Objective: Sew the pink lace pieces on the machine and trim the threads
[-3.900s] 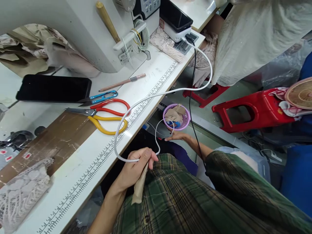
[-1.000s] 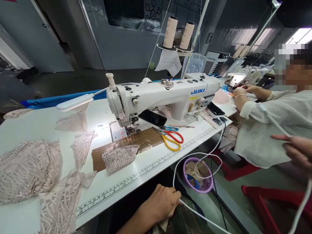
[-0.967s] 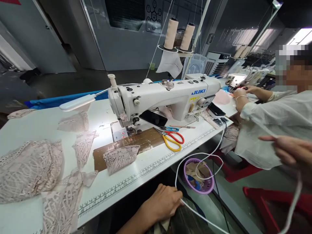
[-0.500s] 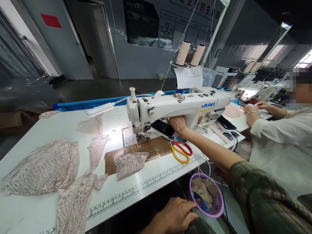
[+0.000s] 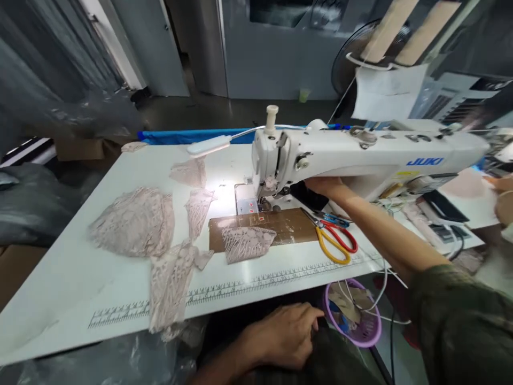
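My right hand [image 5: 326,186] reaches under the arm of the white JUKI sewing machine [image 5: 360,155], at a black phone [image 5: 310,197] lying there. Its fingers are hidden behind the machine. My left hand [image 5: 284,334] rests low on my lap in front of the table edge, fingers loosely stretched with nothing seen in them. Yellow-and-red scissors [image 5: 334,243] and blue snips [image 5: 334,218] lie just below my right forearm. A white cable [image 5: 382,278] hangs off the table edge by the purple basket [image 5: 371,334].
Pale lace pieces lie on the white table [image 5: 60,283]: a pile [image 5: 134,222], a long strip [image 5: 168,283] and one piece [image 5: 246,241] on a brown sheet [image 5: 288,224] by the needle. Thread cones [image 5: 390,27] stand behind. A co-worker's hand [image 5: 503,200] shows at far right.
My right hand has let the white cable go and reached under the machine arm to the phone. My left hand released the cable and rests on my lap. The view swung left.
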`<state>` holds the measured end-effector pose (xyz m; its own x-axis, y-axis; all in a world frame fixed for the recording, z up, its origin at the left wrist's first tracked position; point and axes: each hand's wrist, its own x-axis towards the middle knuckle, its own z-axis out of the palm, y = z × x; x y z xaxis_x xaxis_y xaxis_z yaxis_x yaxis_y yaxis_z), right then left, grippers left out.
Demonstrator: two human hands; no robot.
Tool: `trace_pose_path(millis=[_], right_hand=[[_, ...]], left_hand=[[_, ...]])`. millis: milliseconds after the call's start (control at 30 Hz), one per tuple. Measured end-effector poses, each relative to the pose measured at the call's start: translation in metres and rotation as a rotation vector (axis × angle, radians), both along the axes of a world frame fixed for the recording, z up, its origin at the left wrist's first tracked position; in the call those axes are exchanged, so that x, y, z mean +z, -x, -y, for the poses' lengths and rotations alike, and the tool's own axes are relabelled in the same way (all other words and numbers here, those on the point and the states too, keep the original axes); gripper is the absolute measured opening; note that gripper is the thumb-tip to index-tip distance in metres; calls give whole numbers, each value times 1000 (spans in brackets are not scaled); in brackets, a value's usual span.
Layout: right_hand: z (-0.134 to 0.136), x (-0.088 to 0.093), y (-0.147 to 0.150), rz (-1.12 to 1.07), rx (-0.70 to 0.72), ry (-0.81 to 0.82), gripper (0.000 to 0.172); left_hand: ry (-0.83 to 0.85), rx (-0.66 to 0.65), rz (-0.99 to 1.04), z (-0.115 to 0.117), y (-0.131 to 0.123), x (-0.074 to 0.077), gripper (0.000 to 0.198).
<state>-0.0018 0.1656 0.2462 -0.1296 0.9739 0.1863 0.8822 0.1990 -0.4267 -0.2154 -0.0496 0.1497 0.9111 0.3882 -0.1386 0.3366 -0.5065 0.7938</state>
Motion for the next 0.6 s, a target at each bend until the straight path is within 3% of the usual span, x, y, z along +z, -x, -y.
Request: trace_pose_path(millis=[67, 133, 267, 333, 400, 500, 600], right_hand=[[18, -6, 3, 154, -14, -67, 31], [43, -10, 5, 214, -28, -112, 31], [100, -10, 20, 59, 213, -99, 35], [122, -7, 36, -157, 391, 67, 38], [138, -7, 54, -383, 522, 285, 43], [151, -17, 82, -720, 537, 567, 50], [159, -30, 100, -936, 462, 736, 45]], left_hand=[[21, 28, 87, 3, 15, 11, 43], [57, 146, 219, 4, 29, 22, 39], [177, 644, 444, -8, 57, 47, 27], [242, 883, 510, -22, 67, 58, 30], [257, 1027, 546, -36, 73, 65, 37], [262, 1107, 560, -47, 76, 67, 42], [250, 1093, 516, -46, 77, 67, 42]])
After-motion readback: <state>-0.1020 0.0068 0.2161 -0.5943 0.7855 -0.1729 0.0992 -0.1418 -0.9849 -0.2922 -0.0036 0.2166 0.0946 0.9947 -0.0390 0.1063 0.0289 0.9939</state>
